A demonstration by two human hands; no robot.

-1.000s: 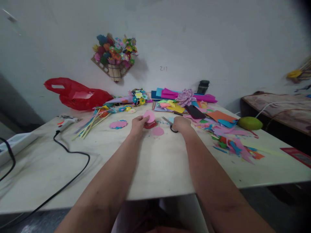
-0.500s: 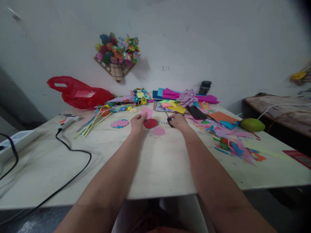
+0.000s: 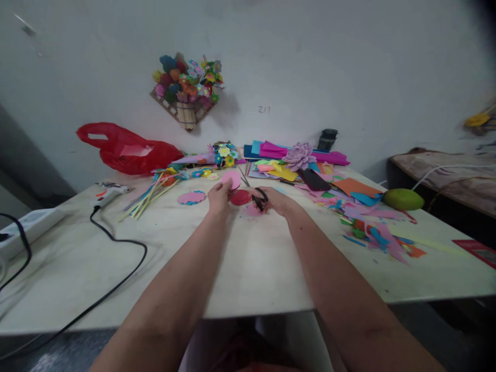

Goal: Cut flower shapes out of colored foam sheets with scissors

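My left hand (image 3: 220, 197) pinches a round pink piece (image 3: 231, 179) at its lower left edge. Black-handled scissors (image 3: 259, 198) are in my right hand (image 3: 271, 200), their blades slightly parted and pointing up and left, close to the right side of the pink piece. Below the held piece, red round pieces (image 3: 240, 197) lie on the table. Another pink round piece (image 3: 251, 210) lies nearer me, partly hidden by my right hand. To the left sits a pink scalloped shape with a blue edge (image 3: 191, 197).
A glue gun (image 3: 112, 194) with a black cable, a power strip (image 3: 31, 227), thin sticks (image 3: 149, 194) and a red bag (image 3: 129, 150) are on the left. Coloured scraps (image 3: 380, 237), a dark phone (image 3: 313, 180) and a green fruit (image 3: 403, 199) are on the right.
My right hand has moved left with the scissors, toward the pink piece, and the blades have parted. My left hand has shifted very slightly left with its piece.
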